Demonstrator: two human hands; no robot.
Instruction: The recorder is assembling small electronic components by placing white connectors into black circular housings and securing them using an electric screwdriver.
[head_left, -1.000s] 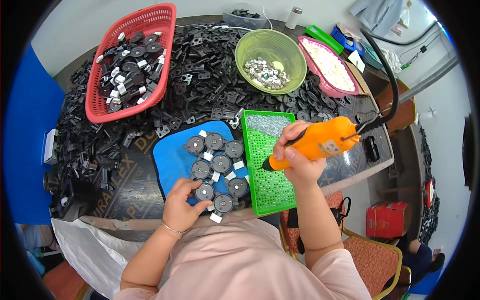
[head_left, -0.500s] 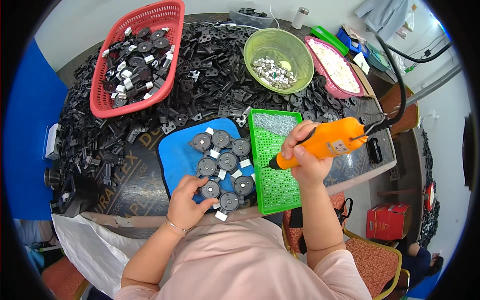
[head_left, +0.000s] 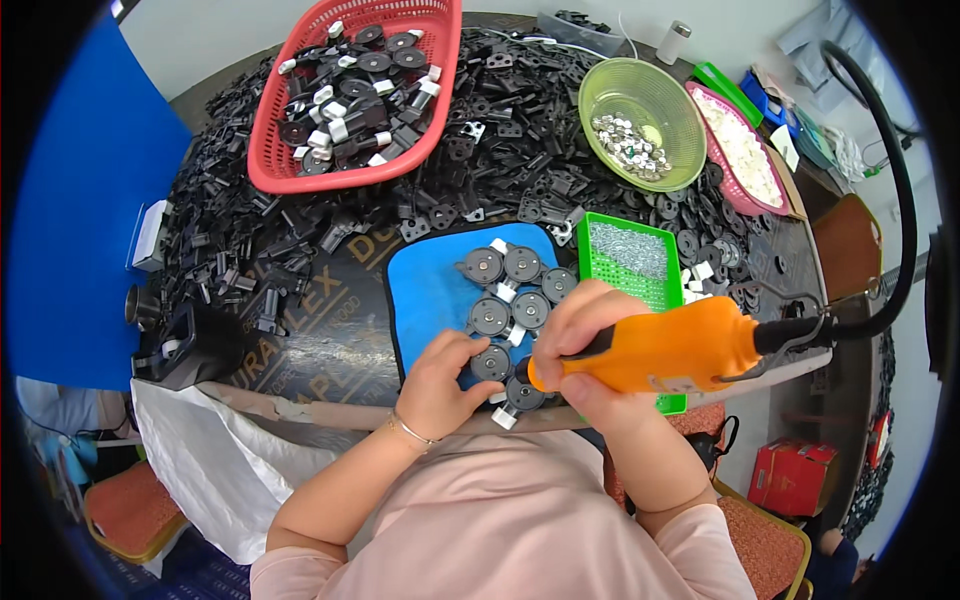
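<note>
My right hand (head_left: 590,355) is wrapped round an orange electric screwdriver (head_left: 680,345), held almost level. Its dark tip reaches the nearest round black wheel part (head_left: 522,396), though whether it sits on a screw I cannot make out. My left hand (head_left: 445,380) has thumb and forefinger on either side of a neighbouring black wheel (head_left: 491,363). Several such wheels with white tabs lie in rows on a blue mat (head_left: 425,290). To their right is a green perforated tray (head_left: 586,262) with small silvery screws (head_left: 630,250) at its far end, partly behind my right hand.
Loose black parts (head_left: 510,90) are heaped across the back of the table. A red basket (head_left: 262,150) of wheel assemblies stands far left. Toward the back right are a yellow-green basket (head_left: 590,85) with metal pieces and a pink basket (head_left: 715,180) of white pieces. A black cable (head_left: 905,200) trails from the screwdriver.
The screwdriver has gone from over the green tray leftward and down to the nearest wheel. My left hand stays at its wheel. The whole view has shifted, so the table appears farther right.
</note>
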